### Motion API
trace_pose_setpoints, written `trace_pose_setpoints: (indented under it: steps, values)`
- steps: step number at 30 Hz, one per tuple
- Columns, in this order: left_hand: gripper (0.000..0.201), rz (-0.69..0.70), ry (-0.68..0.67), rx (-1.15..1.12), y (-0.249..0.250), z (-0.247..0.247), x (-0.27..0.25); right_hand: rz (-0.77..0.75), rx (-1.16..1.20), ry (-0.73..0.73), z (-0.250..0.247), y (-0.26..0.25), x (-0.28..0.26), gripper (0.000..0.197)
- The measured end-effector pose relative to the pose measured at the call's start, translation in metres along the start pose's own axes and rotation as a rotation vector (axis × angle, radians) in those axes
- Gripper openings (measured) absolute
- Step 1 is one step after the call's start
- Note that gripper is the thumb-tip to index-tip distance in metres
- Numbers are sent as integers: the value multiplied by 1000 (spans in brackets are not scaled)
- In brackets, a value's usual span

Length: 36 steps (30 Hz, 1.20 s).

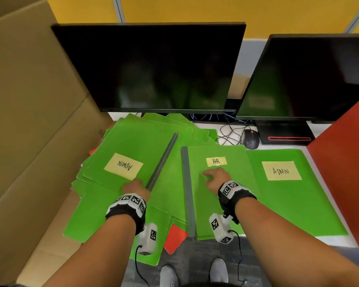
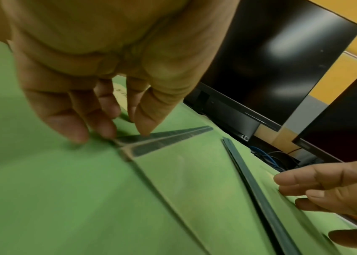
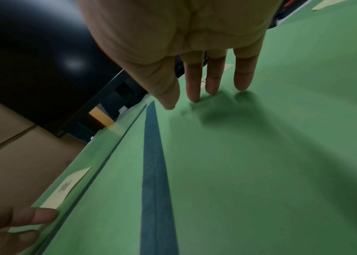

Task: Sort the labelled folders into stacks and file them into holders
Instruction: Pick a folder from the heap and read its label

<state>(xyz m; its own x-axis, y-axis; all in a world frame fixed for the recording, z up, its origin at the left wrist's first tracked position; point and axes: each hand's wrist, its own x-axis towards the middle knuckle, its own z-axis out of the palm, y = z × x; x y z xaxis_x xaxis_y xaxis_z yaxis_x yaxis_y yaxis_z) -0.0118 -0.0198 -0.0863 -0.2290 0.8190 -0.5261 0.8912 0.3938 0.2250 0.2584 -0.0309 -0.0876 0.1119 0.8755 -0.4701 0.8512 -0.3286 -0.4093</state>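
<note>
A fanned pile of green folders lies at the left; its top folder (image 1: 133, 154) bears an upside-down ADMIN label (image 1: 123, 166) and a grey spine (image 1: 162, 162). My left hand (image 1: 134, 186) pinches that folder's near corner by the spine, thumb and fingertips (image 2: 105, 132) meeting there. In the middle lies a green HR folder (image 1: 222, 204). My right hand (image 1: 212, 178) presses on it just below the label with straight fingers (image 3: 213, 86). A second ADMIN folder (image 1: 288, 195) lies flat to the right.
Two dark monitors (image 1: 153, 69) stand behind the folders. A large cardboard box (image 1: 29, 121) walls the left side and a red holder (image 1: 344, 175) the right. A mouse (image 1: 251, 138) and cables lie behind. A red sheet (image 1: 174, 239) pokes out at the desk's front edge.
</note>
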Motion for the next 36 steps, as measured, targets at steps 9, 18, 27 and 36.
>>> trace_pose_setpoints:
  steps: [9,18,27,36]
  values:
    - [62,-146,-106,-355,-24,0,-1,7,-93,-64,21,-11,3,45]
    - [62,-141,31,-481,-10,-18,-6,25,-94,-21,18,-18,4,44]
    - [13,76,421,-497,1,-60,-14,14,-133,-96,3,-30,-3,46]
    - [19,258,662,-667,19,-119,-56,-108,84,103,-35,-70,-18,57]
